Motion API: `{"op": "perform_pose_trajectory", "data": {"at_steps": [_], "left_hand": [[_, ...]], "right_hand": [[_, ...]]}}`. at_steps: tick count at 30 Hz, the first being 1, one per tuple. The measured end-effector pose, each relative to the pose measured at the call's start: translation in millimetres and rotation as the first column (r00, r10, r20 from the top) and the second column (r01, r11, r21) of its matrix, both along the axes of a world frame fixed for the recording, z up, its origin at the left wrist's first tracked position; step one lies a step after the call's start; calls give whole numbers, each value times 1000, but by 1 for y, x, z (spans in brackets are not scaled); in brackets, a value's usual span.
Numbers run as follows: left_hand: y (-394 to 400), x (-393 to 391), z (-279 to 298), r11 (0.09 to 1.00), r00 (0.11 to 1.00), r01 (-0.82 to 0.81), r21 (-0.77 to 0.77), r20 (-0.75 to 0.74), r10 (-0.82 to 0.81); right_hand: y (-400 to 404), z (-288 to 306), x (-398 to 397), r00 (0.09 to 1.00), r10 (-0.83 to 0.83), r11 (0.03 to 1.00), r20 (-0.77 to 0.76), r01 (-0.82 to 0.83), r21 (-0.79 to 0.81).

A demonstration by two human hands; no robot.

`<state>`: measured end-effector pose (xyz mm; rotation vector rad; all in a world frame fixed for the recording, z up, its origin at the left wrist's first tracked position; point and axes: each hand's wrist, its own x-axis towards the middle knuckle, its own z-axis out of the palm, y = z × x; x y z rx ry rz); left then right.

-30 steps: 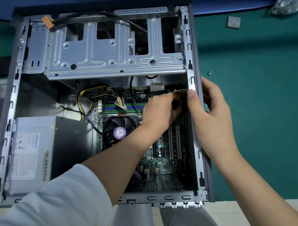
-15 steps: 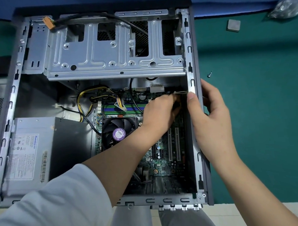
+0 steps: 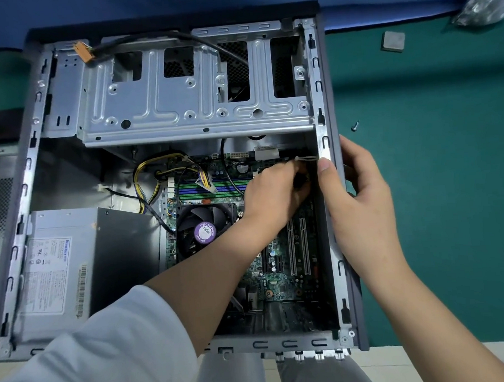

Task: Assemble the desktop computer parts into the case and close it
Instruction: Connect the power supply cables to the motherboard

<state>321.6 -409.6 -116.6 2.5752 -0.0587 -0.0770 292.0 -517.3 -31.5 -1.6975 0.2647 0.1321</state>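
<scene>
The case [image 3: 36,183] lies open on its side on the green bench, filling the left and middle of it, and it looks like a big, heavy, stiff metal box, so hold it by its side walls and mind the thin edges, which may be sharp. By its left wall, near your body, sits the power supply [image 3: 66,271], which looks heavy too. In the middle lies the motherboard [image 3: 280,279] with the fan [image 3: 203,232] on it; the board is thin and easy to hurt, so I would touch only plugs and edges. Your left hand [image 3: 274,195] reaches deep inside near the right wall, fingers curled around something small and dark, likely a plug on a soft, bendy wire, but I cannot tell what it is because your fingers hide it. Your right hand [image 3: 358,197] wraps the right wall, thumb pressed on the inside, fingers outside. On the bench to the right, well apart, lie a tiny screw [image 3: 355,125] and a small square chip [image 3: 393,41]. A shiny bag [image 3: 485,4] is cut off at the far right corner
</scene>
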Motion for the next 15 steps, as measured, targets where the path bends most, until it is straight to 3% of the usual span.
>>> {"op": "perform_pose_trajectory", "data": {"at_steps": [15], "left_hand": [[1,1,-2,999,1000,9,51,12,-10]], "right_hand": [[0,-1,0,1000,7,1000,-8,-7,-13]]}}
